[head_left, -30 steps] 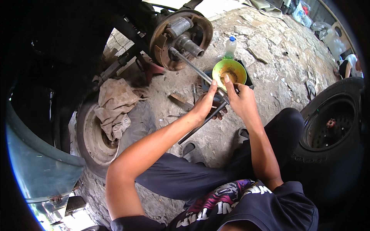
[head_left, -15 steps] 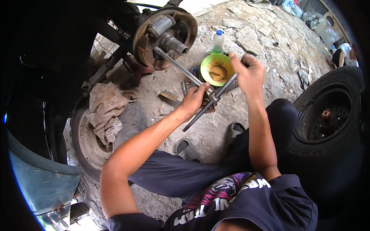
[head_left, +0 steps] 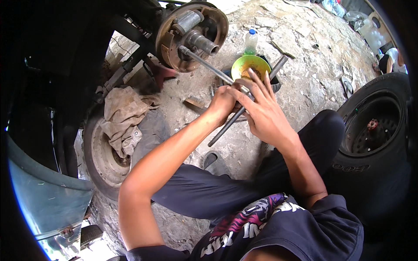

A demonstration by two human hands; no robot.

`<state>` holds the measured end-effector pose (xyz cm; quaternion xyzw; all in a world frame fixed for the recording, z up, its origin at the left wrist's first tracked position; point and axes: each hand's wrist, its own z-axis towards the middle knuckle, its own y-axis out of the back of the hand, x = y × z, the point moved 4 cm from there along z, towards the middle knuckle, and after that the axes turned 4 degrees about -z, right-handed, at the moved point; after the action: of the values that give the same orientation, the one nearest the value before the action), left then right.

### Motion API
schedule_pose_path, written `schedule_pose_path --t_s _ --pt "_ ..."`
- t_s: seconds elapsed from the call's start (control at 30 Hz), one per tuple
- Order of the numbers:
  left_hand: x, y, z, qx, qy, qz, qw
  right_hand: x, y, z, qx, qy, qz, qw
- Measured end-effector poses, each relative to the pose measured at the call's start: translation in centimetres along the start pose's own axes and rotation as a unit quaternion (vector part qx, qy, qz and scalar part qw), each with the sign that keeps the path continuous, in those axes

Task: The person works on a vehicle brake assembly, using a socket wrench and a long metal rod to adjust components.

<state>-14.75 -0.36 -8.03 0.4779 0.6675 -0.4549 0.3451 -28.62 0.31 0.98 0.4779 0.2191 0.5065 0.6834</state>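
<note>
A steel cross wrench (head_left: 203, 64) sits with one arm on a nut of the rusty brake hub (head_left: 191, 35) at the top. My left hand (head_left: 222, 102) is closed around the wrench where its bars cross. My right hand (head_left: 263, 114) lies against the same crossing from the right, fingers spread and straight, not wrapped around a bar. The wrench's other bar (head_left: 224, 129) runs from upper right to lower left under both hands. A green bowl (head_left: 248, 65) holding small parts stands just behind my fingertips.
A clear plastic bottle (head_left: 251, 41) stands behind the bowl. A dirty rag (head_left: 124, 117) lies on a flat-lying tyre (head_left: 102, 156) at the left. A removed wheel (head_left: 374, 130) leans at the right. A red stand (head_left: 159, 71) props the axle. The ground is cracked concrete.
My right hand has let go of the wrench's upper right arm and now lies open at the crossing. The wrench has turned slightly. My left hand keeps its grip.
</note>
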Motion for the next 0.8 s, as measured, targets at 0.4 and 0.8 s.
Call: schedule_pose_path --t_s 0.4,0.8 --pt "-1.3 -0.9 -1.2 -0.003 0.017 -0.039 0.999 -7.2 -0.3 -0.1 -0.148 -0.365 0.451 0.801" --pt "-1.5 -0.2 -1.6 0.037 0.007 -0.033 0.999 -7.2 -1.1 -0.3 -0.165 -0.337 0.480 0.793"
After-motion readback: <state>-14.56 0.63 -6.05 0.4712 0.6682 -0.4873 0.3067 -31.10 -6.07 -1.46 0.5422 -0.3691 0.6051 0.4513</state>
